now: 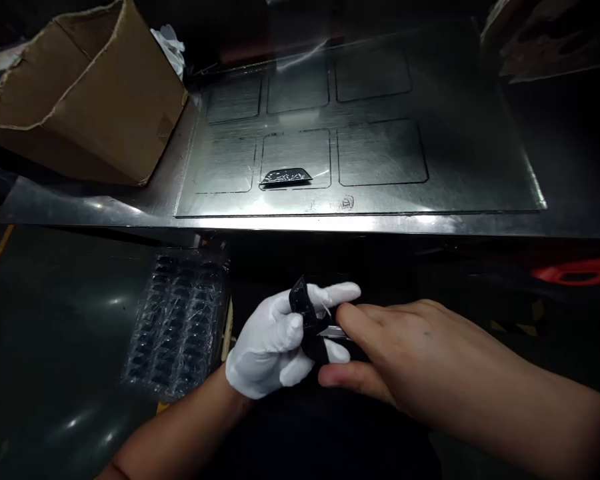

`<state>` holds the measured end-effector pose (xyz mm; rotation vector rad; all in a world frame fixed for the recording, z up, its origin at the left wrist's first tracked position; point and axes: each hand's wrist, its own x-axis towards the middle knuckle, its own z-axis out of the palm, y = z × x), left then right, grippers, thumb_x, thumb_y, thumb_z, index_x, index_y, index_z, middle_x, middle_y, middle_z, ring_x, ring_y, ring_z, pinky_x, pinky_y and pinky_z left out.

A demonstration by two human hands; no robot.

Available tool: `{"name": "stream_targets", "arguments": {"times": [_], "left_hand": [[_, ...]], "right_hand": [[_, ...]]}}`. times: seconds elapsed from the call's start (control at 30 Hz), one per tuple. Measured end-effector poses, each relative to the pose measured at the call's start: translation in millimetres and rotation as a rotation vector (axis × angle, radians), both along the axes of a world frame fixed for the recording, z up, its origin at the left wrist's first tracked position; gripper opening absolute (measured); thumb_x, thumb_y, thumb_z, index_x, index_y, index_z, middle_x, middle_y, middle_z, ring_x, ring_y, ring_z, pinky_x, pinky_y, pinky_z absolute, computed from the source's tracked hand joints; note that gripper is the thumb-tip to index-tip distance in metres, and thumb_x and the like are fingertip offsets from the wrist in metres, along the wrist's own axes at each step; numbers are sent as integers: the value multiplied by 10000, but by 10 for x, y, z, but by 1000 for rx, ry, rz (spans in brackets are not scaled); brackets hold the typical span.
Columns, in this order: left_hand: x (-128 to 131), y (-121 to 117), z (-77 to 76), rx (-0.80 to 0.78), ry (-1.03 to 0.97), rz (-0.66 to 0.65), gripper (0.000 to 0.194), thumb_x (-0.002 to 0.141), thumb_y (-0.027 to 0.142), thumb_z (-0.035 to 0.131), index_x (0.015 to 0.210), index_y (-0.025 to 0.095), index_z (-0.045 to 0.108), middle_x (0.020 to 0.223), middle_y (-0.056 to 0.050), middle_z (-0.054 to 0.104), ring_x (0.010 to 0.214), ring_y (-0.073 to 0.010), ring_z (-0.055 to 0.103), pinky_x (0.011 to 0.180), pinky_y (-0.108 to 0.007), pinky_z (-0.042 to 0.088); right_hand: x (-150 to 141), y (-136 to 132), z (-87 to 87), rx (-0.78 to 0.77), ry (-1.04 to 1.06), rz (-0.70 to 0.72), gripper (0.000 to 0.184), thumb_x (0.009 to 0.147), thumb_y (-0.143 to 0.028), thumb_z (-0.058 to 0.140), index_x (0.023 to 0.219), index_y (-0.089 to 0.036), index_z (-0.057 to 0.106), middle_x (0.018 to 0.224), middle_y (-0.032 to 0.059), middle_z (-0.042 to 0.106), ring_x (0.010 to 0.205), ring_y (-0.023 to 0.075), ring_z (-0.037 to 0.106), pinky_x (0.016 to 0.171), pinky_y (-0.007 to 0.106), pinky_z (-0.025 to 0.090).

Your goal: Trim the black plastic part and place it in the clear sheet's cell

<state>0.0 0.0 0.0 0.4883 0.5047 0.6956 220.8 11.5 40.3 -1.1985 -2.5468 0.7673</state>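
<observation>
My left hand [273, 340], in a white glove, grips a small black plastic part [306, 319] below the front edge of the metal table. My bare right hand [400, 357] pinches a thin metal blade or tweezer tip [333, 332] whose point touches the black part. A second, similar black part [286, 177] lies on the metal plate [455, 167] in the lower middle of several outlined squares.
An open cardboard box [87, 93] rests on the table's left end, with a white glove or cloth [170, 43] behind it. A clear plastic tray [180, 320] of dark parts sits low at the left. A red object [577, 272] shows at the right.
</observation>
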Motion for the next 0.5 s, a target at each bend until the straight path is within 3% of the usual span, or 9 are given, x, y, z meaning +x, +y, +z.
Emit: {"name": "stream_targets", "arguments": {"times": [0.1, 0.17, 0.23, 0.33, 0.4, 0.5], "left_hand": [[14, 2, -15, 15, -40, 61, 471, 1000, 470, 721, 1379, 196, 668, 1181, -202, 777, 440, -44, 550, 350, -131, 295], [24, 10, -11, 24, -25, 78, 486, 1013, 448, 714, 1416, 184, 659, 1090, -182, 798, 458, -53, 581, 382, -120, 352], [34, 18, 5, 34, 10, 75, 503, 1009, 434, 729, 1410, 135, 668, 941, -158, 801, 449, -53, 581, 410, -113, 391], [49, 18, 40, 29, 21, 110, 395, 959, 358, 797, 1285, 144, 732, 1023, -141, 789, 623, -142, 739, 424, -119, 452], [54, 13, 62, 14, 28, 116, 366, 935, 306, 820, 1258, 155, 740, 1036, -126, 774, 777, -211, 798, 437, -124, 484], [44, 12, 84, 13, 71, 84, 419, 917, 297, 845, 1285, 131, 736, 928, -105, 758, 782, -210, 796, 448, -117, 498]], "right_hand": [[76, 34, 80, -99, 62, -2, 555, 995, -771, 512, 852, -245, 614, 684, -18, 704, 486, 189, 652, 429, 315, 373], [174, 79, 172, -112, 130, -38, 441, 1062, -653, 497, 998, -260, 688, 862, 1, 771, 666, 195, 732, 516, 308, 496], [273, 129, 255, 13, 158, -108, 300, 1115, -449, 468, 1230, -293, 697, 1052, 8, 787, 891, 203, 759, 679, 308, 575], [345, 192, 305, 238, 124, -125, 374, 1091, -286, 525, 1452, -303, 623, 1155, 9, 768, 1046, 202, 716, 832, 318, 581], [331, 217, 296, 282, 100, -69, 410, 1074, -288, 578, 1482, -305, 613, 1160, -2, 763, 1053, 196, 698, 841, 323, 580], [265, 241, 275, 298, 74, -31, 373, 1071, -330, 599, 1439, -305, 657, 1111, -18, 765, 1000, 189, 687, 788, 325, 573]]}}
